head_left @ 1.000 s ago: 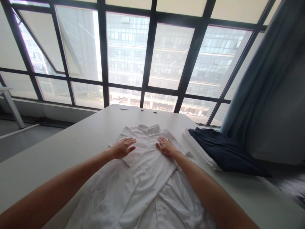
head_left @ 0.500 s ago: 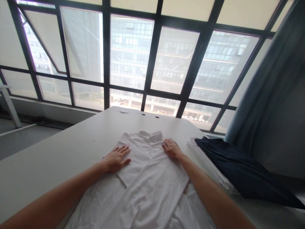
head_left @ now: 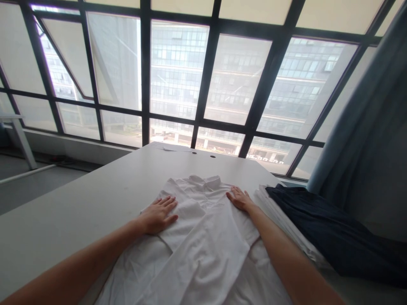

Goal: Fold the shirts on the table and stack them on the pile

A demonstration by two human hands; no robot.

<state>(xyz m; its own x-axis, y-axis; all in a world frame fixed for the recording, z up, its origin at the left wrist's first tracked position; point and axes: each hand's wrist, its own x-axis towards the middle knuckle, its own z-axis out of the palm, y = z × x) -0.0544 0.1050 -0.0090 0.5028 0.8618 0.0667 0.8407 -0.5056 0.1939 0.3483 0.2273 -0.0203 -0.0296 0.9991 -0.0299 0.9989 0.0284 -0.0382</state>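
Note:
A white collared shirt [head_left: 203, 237] lies spread on the white table [head_left: 104, 190], its collar toward the windows and a sleeve folded across its front. My left hand [head_left: 158, 215] rests flat on the shirt's left shoulder side, fingers stretched out. On the opposite shoulder edge lies my right hand [head_left: 239, 198], palm down with its fingers extended. Neither hand grips the cloth. Wrinkles run through the middle of the shirt, and its lower end passes out of view at the bottom.
To the right, dark navy clothing [head_left: 330, 224] lies over folded white cloth [head_left: 286, 222]. A blue-grey curtain [head_left: 356, 127] hangs beside it. Paper [head_left: 168, 148] lies at the table's far end, near two dark round holes. Large framed windows [head_left: 178, 80] stand behind.
My right hand has slid slightly outward to the right along the shirt's shoulder. My left hand stays at nearly the same spot on the cloth. The view has shifted a little.

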